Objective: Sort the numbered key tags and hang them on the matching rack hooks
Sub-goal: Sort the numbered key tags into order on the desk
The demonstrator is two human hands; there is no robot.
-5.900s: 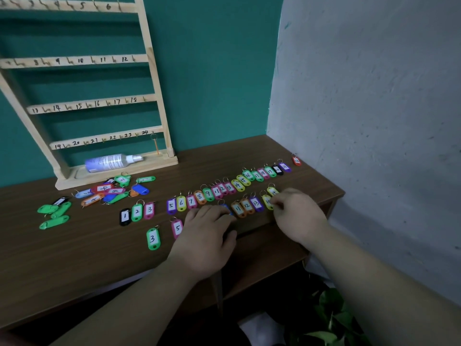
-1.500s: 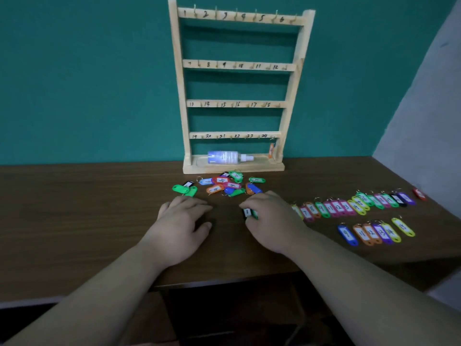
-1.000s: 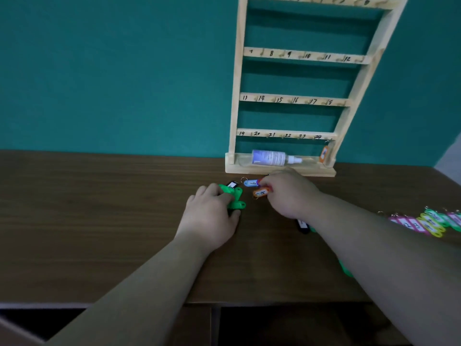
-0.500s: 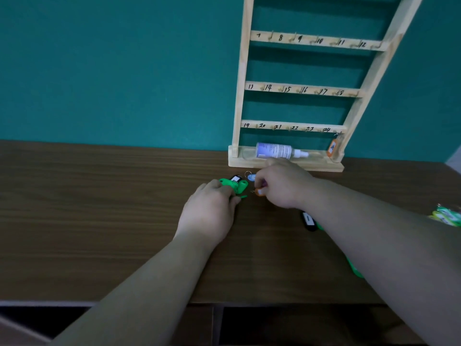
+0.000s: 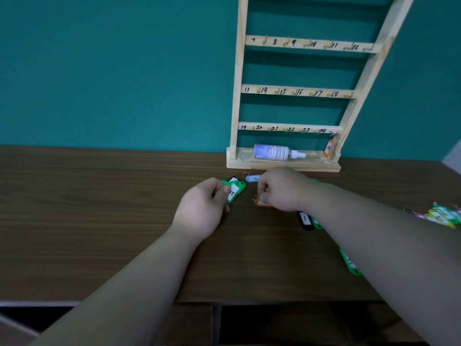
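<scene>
Head: rack, wooden-looking table, teal wall

The single head-worn camera looked forward and down, close over the worktop, facing the wooden rack, edges perhaps distorted.

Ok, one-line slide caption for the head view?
Left hand holds a green tag while right hand pinches an orange tag before the numbered rack.

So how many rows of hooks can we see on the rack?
3: the upper row ends at 12, the middle row shows 14 to 17, the lower row runs 19 to 24. The rack is cut off above, so more may be hidden.
</scene>
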